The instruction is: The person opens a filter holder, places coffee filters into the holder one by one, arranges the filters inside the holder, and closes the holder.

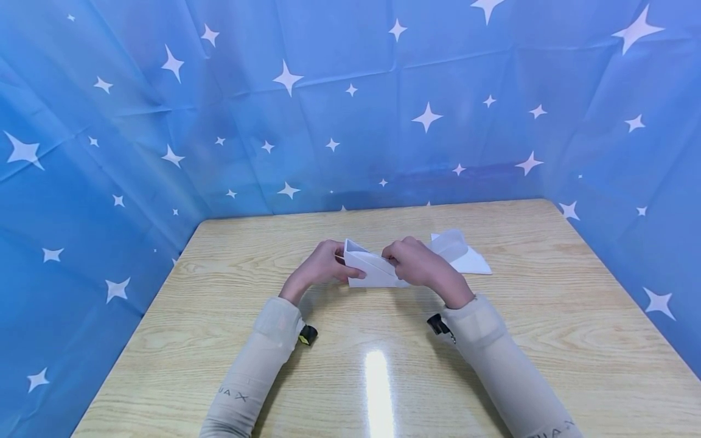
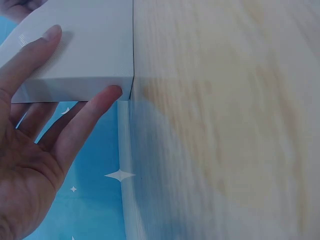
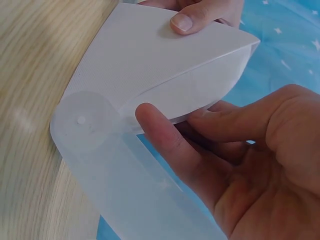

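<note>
Head view put the left sleeve (image 1: 246, 365) and the right sleeve (image 1: 506, 365) nearest, both pale and lettered, with a small black device at each cuff, the left device (image 1: 308, 334) marked with yellow. Beyond them the left hand (image 1: 323, 263) gripped one end of a white box (image 1: 375, 275), its thumb pressed on the near face and its other fingers spread around the end. The right hand (image 1: 417, 263) pinched the other end in a narrow hold, one fingertip on the face and others behind the edge. The white box, with its slanting upper edge, was between the two hands, over the middle of the table (image 1: 306, 383), where a bright strip of reflected light (image 1: 379, 392) lay closer to the person.

From the right wrist, a translucent strip (image 3: 135, 185) with a rounded end and a small pale dot overlapped the box's lower corner. Just past the right hand lay a white piece (image 1: 475, 263) under a translucent curve; whether it joined the box was hard to tell behind that hand. Farthest back hung a blue backdrop (image 1: 328, 109) with white stars.
</note>
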The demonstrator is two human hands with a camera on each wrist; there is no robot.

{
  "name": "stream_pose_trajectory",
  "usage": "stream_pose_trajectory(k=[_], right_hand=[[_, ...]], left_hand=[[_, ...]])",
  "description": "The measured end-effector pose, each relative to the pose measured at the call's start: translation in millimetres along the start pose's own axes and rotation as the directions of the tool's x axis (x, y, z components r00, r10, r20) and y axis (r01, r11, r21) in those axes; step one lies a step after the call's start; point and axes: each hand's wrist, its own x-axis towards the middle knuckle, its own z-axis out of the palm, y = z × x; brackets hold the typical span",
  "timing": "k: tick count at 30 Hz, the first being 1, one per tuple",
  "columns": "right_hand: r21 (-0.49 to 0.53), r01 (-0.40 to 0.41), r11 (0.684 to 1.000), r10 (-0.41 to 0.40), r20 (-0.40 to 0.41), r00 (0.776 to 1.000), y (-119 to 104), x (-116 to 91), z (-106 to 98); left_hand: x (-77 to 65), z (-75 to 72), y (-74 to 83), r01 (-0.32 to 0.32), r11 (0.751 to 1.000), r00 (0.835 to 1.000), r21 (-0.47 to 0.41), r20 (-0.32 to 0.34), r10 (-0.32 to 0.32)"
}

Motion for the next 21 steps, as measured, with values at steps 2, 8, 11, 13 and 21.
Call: stream_pose_trajectory(k=[2,8,11,13,21], right_hand=[[-0.002,0.000,1.000,0.000,0.009,1.000,-0.1,-0.5,-0.4],[0.008,0.000,1.000,0.000,0.029,1.000,0.3,-1.9,-2.2],[0.008,0.004,1.000,-0.004,0.024,1.000,0.5,-1.8,-2.6],[0.006,0.008,1.000,-0.008,0.020,1.000,0.2,-1.8,-3.0],[-0.023,-0.001,1.000,0.001,-0.006,1.000,-1.7,-4.0,-6.4]], left_hand=[[-0.3,0.0,0.2,0.000,1.000,1.000,0.000,0.000,0.000],[-0.2,-0.1,0.5,-0.005,1.000,1.000,-0.002,0.000,0.005],[-0.4,-0.1,1.1,-0.004,1.000,1.000,-0.003,0.001,0.004],[-0.6,-0.2,1.3,-0.003,1.000,1.000,-0.002,0.000,0.003],[-0.3,0.2,1.1,0.002,1.000,1.000,-0.004,-0.002,-0.002]])
